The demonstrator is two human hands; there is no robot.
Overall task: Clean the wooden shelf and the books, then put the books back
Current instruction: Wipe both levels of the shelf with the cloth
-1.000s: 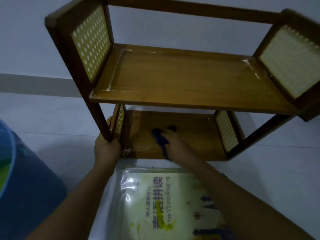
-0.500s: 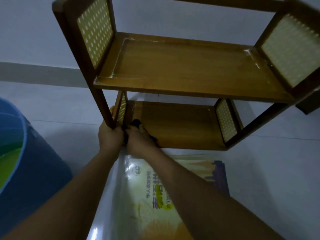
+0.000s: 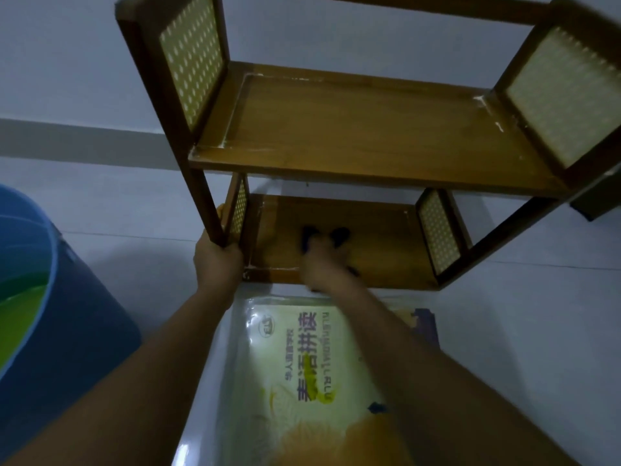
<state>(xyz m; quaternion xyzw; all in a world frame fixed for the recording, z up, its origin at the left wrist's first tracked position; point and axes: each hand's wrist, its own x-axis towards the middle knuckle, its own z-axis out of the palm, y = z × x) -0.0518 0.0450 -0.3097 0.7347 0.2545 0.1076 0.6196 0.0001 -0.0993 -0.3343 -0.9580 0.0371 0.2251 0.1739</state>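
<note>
A two-tier wooden shelf (image 3: 369, 136) with woven cane side panels stands on the pale floor in front of me. My left hand (image 3: 216, 260) grips its front left leg near the bottom. My right hand (image 3: 324, 264) reaches onto the lower board and holds a dark blue cloth (image 3: 339, 235) against the wood, left of the board's middle. A glossy yellow book (image 3: 302, 364) with printed characters lies flat on the floor just in front of the shelf, under my forearms. Both shelf boards carry no books.
A blue bucket (image 3: 50, 331) with a green and yellow inside stands at the left, close to my left forearm. A grey skirting strip (image 3: 67, 139) runs along the wall behind. A dark object (image 3: 594, 200) peeks out at the right edge behind the shelf.
My right hand with the cloth swept from the lower board's middle to its left corner beside my left hand, then back toward the middle. My left hand kept its grip on the leg.
</note>
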